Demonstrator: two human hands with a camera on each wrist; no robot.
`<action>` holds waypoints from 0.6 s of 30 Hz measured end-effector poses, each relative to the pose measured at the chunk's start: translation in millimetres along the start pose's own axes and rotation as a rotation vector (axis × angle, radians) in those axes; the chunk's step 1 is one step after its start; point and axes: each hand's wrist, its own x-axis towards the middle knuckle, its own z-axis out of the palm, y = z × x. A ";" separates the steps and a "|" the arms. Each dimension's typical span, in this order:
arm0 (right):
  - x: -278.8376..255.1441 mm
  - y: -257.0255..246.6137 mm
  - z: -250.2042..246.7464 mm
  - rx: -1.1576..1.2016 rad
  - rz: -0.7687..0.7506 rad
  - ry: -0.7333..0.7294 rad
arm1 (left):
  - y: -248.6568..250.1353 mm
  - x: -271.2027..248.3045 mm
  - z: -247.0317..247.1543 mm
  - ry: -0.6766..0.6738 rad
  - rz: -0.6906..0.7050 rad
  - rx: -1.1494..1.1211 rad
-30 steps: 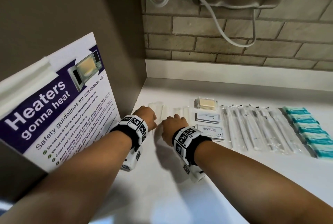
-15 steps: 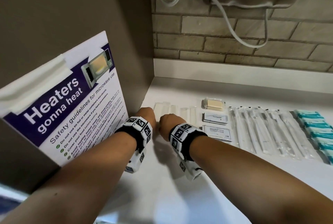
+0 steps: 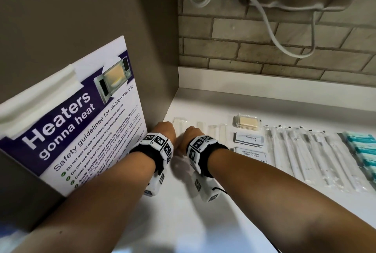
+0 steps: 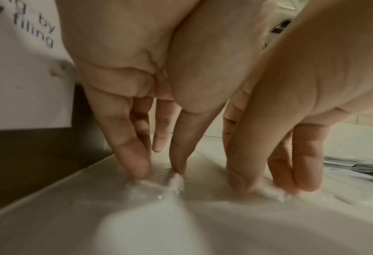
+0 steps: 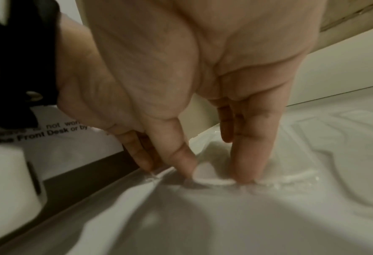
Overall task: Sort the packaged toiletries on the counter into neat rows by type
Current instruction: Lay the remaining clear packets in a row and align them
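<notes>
On the white desk [image 3: 203,208], against the side wall, left hand [image 3: 165,133] and right hand [image 3: 189,138] press straight, spread fingertips onto thin clear packets [image 3: 180,124], probably light, slippery and crinkly, best pinched at the sealed ends.

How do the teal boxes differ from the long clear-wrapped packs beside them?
The teal boxes are short, opaque and coloured; the long clear-wrapped packs are slender, with white contents showing through. The boxes sit rightmost; the packs lie left of them. Both lie flat in neat side-by-side rows.
</notes>
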 end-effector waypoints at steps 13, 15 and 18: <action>8.1 -5.1 0.6 0.447 0.163 0.100 | 1.7 -0.8 3.1 0.002 -0.008 0.016; 7.1 -7.6 1.8 0.388 0.137 0.067 | 2.7 -1.2 2.9 0.002 -0.029 0.009; 9.9 -5.0 6.8 0.365 0.120 0.033 | 4.5 -1.5 3.2 -0.004 -0.032 -0.018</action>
